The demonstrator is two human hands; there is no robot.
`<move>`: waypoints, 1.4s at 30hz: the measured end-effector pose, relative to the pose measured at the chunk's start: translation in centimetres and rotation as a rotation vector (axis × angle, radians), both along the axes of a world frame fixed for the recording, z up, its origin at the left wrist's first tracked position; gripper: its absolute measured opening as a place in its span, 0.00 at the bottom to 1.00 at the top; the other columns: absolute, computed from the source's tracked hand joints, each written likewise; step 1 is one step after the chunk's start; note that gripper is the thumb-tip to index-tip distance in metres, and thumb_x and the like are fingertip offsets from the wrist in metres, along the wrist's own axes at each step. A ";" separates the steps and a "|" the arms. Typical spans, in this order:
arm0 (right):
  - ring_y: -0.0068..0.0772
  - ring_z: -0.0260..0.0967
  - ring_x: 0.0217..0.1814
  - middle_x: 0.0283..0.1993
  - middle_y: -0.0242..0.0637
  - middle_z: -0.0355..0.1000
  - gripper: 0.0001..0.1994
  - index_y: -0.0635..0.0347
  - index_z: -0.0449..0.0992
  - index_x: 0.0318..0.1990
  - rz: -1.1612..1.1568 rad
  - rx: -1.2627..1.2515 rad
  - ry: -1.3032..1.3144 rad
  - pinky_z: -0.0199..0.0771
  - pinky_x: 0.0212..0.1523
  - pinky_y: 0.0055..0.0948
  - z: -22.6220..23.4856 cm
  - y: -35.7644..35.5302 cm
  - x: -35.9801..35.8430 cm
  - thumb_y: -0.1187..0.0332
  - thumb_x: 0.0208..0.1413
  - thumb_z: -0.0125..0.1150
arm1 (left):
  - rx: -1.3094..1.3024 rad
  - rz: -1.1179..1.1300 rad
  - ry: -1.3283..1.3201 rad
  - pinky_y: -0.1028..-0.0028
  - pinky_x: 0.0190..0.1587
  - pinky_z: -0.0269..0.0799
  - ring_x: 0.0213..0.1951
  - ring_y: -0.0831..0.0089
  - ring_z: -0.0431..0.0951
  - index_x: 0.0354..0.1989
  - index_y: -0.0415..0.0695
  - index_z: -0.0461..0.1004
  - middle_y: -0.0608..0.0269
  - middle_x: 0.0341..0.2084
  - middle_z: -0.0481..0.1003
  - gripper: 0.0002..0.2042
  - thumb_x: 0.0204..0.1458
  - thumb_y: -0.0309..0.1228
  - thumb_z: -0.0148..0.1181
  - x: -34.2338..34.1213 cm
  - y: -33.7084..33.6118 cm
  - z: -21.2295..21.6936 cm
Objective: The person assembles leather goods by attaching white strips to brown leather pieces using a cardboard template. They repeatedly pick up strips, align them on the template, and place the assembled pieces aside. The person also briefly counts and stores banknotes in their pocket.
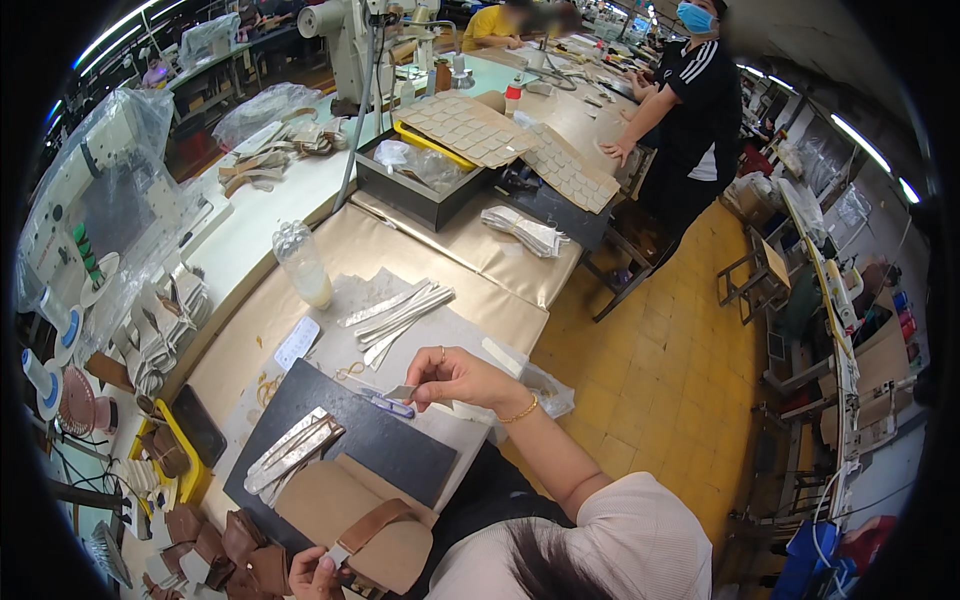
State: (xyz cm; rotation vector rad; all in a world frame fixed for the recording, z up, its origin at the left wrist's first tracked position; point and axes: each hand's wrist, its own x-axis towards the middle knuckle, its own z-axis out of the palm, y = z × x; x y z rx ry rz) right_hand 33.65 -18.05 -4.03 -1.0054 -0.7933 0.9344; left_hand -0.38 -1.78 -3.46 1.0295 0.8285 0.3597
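- Strap [380, 524], brown, is curving over a tan rounded block [320, 490] close to the person's body, its pale end [338, 556] sitting at the left hand [316, 574].
- That hand is pinching the pale end, thumb on top, low by the picture's edge. I'd be keeping it flat and square here, pressing lightly so nothing's creasing.
- Right hand [455, 380] is gripping a small grey piece [403, 392] between close fingertips, forearm slanting outward.
- Purple tool [392, 407] is lying just beside it, near the dark mat [330, 400].
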 end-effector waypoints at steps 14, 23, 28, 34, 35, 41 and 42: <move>0.26 0.71 0.38 0.37 0.38 0.74 0.08 0.63 0.69 0.39 0.027 -0.015 0.019 0.73 0.40 0.24 -0.3 0.0 0.0 0.72 0.54 0.60 | 0.016 0.000 0.003 0.82 0.33 0.68 0.30 0.78 0.72 0.42 0.34 0.70 0.61 0.31 0.73 0.10 0.53 0.25 0.56 0.0 0.0 0.0; 0.26 0.71 0.37 0.36 0.38 0.74 0.08 0.63 0.70 0.38 0.029 -0.002 0.017 0.73 0.39 0.24 -0.2 0.0 -0.1 0.72 0.54 0.60 | 0.037 -0.013 0.007 0.81 0.31 0.68 0.28 0.78 0.72 0.43 0.34 0.69 0.60 0.31 0.73 0.10 0.54 0.25 0.55 -0.2 0.2 -0.4; 0.20 0.68 0.32 0.34 0.34 0.73 0.08 0.62 0.69 0.38 0.011 0.005 0.025 0.71 0.36 0.20 -0.3 0.1 -0.2 0.71 0.54 0.60 | 0.034 0.000 0.011 0.81 0.31 0.68 0.28 0.78 0.72 0.43 0.34 0.69 0.60 0.31 0.73 0.10 0.54 0.25 0.55 -0.1 0.1 -0.3; 0.20 0.69 0.32 0.34 0.35 0.73 0.08 0.63 0.69 0.38 0.009 -0.002 0.028 0.71 0.36 0.20 -0.5 0.1 -0.2 0.71 0.54 0.60 | 0.012 -0.008 -0.016 0.81 0.32 0.68 0.29 0.78 0.72 0.43 0.34 0.69 0.60 0.31 0.73 0.10 0.54 0.24 0.55 -0.1 0.1 -0.1; 0.20 0.69 0.32 0.34 0.36 0.73 0.08 0.63 0.69 0.38 0.010 0.001 0.027 0.71 0.36 0.20 -0.6 0.1 -0.2 0.71 0.54 0.60 | 0.014 -0.008 -0.012 0.81 0.32 0.68 0.29 0.78 0.72 0.43 0.34 0.69 0.60 0.31 0.73 0.10 0.54 0.24 0.55 -0.1 0.1 -0.1; 0.25 0.72 0.37 0.36 0.38 0.74 0.08 0.63 0.70 0.39 0.036 -0.004 0.038 0.73 0.39 0.23 -0.8 0.0 0.0 0.72 0.54 0.60 | 0.015 -0.001 -0.013 0.81 0.33 0.69 0.29 0.77 0.73 0.43 0.34 0.70 0.59 0.31 0.73 0.10 0.54 0.24 0.56 -0.1 0.1 -0.2; 0.25 0.72 0.37 0.36 0.38 0.74 0.08 0.63 0.70 0.39 0.040 -0.006 0.037 0.73 0.39 0.23 -0.8 0.1 -0.1 0.72 0.54 0.60 | 0.013 0.000 -0.017 0.81 0.33 0.69 0.29 0.77 0.73 0.43 0.34 0.70 0.60 0.31 0.73 0.10 0.54 0.24 0.56 -0.2 0.1 -0.2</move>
